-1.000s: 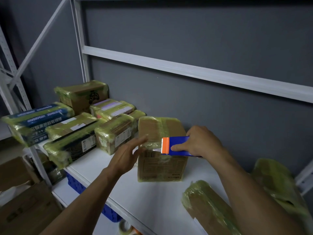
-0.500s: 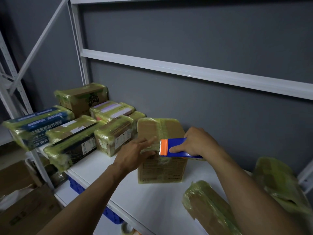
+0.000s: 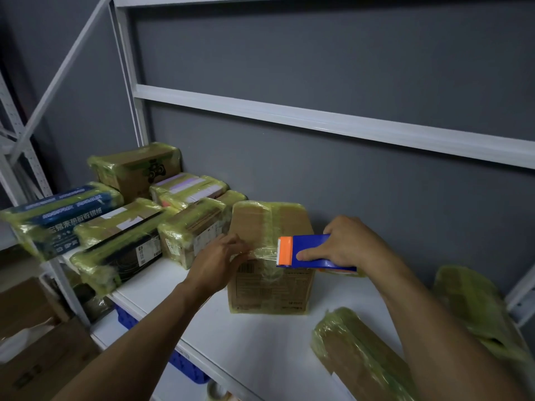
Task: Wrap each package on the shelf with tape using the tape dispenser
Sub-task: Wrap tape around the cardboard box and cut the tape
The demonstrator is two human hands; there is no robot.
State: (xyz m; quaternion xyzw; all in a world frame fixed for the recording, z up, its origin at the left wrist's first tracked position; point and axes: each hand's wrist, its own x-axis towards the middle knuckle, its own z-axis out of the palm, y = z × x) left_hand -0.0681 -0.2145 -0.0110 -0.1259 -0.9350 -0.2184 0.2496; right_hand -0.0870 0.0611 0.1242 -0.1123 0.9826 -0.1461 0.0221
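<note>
**Tape drawn across the standing box**

The package (image 3: pixel 270 285) being wrapped stands upright on the white shelf (image 3: pixel 260 345), its long axis vertical, directly ahead of the person and between both hands. A strip of tape (image 3: pixel 262 253) runs level across the upper part of its front face.

The left hand (image 3: pixel 220 263) pinches the strip's free end at the box's left front edge. The right hand (image 3: pixel 347 246) is wrapped round the blue tape dispenser (image 3: pixel 311 251), whose orange cutter end faces the strip, near the right front corner. So I would guess the right hand is the one placed to carry the tape round the right side while the left anchors it.

The box front has a barcode and fine print I cannot read. To the left lie wrapped packages (image 3: pixel 185 235). One is a blue carton (image 3: pixel 66 215) with white Chinese characters, too blurred to trust, and a rear box (image 3: pixel 139 169) shows a game-controller drawing. Another wrapped parcel (image 3: pixel 359 357) lies near the right forearm.
</note>
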